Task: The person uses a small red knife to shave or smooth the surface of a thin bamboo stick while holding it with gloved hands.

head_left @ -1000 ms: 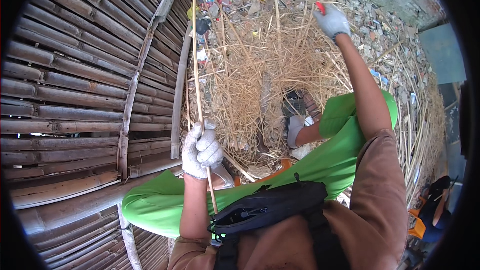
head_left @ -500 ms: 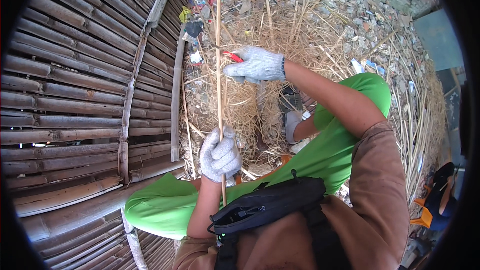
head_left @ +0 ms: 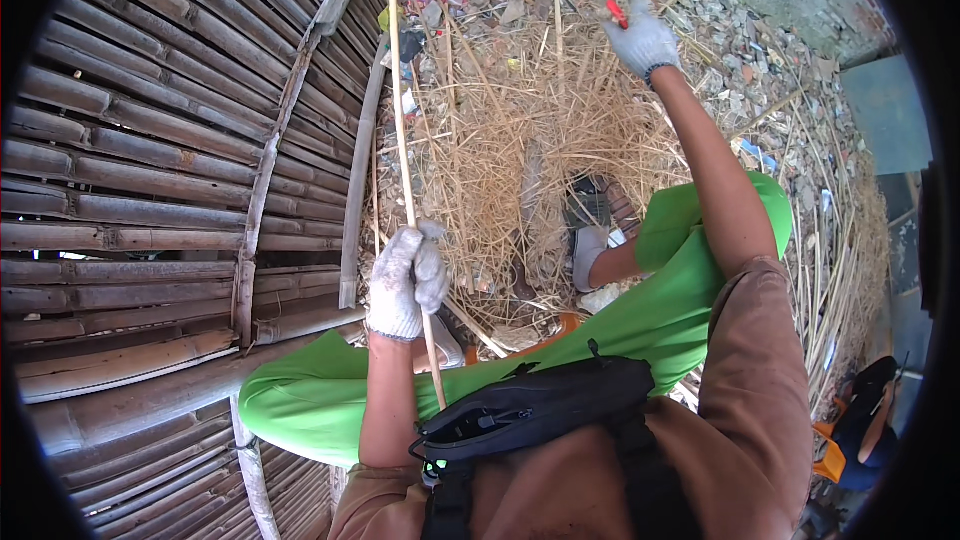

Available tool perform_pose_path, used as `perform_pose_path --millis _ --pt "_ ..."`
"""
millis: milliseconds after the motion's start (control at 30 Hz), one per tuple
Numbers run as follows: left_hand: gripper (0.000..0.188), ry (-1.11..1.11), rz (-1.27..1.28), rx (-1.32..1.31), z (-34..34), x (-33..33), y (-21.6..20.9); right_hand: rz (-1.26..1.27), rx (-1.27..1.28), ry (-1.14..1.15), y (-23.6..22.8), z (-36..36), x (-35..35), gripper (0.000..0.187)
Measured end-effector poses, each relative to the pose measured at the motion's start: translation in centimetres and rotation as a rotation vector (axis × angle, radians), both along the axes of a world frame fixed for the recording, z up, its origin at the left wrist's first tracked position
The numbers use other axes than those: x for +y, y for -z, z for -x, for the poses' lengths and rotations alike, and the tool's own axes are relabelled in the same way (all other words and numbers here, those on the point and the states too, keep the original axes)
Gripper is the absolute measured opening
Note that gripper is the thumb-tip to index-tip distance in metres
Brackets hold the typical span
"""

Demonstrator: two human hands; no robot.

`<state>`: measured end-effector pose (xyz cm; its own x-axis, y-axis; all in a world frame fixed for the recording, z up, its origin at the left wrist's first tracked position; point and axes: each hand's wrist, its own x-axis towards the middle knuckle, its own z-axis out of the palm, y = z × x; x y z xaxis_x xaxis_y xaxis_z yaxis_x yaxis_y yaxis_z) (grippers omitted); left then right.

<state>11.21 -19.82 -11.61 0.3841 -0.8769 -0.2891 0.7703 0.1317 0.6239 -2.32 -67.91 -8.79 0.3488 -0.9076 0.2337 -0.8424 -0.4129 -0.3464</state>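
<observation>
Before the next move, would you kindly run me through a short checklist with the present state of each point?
1. Gloves worn on both hands: ok.
2. Left hand holding the pale bamboo strip: ok.
3. Red tool held in the right hand: ok.
4. Position of the tool's cutting edge, if it has one: cannot tell, too small here.
5. Lower end of the strip free: cannot tell, it is lost from sight at the black waist bag.
6. Shavings cleared away from in front of the green trousers: not ok, they lie heaped there.
</observation>
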Motion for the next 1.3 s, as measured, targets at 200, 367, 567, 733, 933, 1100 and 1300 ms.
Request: perform_pose_path --millis 200,367,567,733,933,1100,1300 --pt "0.039 -0.021 -0.493 -0.676 2.5 -1.7 0.4 -0.288 0.113 -0.379 -1.3 -3.2 9.8 0.060" --pt "0.043 -0.068 -0.504 -0.729 3.4 -1.7 1.7 -0.126 0.011 -0.729 0.4 -4.7 13.0 0.066" --pt "0.044 -0.058 -0.513 -0.849 4.2 -1.8 1.8 -0.184 -0.286 -0.941 1.2 -5.3 16.3 0.067" --pt "0.047 0.000 -0.517 -0.847 4.5 -1.5 2.6 -0.092 -0.029 -0.983 2.1 -5.9 18.3 0.038" --pt "0.034 -0.015 -0.337 -0.447 3.3 -1.5 1.4 0.249 0.025 -0.564 1.1 -4.1 9.8 0.025" --pt "0.038 -0.160 -0.211 -0.135 0.4 -0.6 2.8 0.052 0.078 -0.478 -2.7 -1.8 7.0 0.046" --pt "0.039 -0.049 0.101 0.340 -1.1 -1.8 3.0 0.024 0.051 -1.099 3.0 -4.5 19.3 0.057"
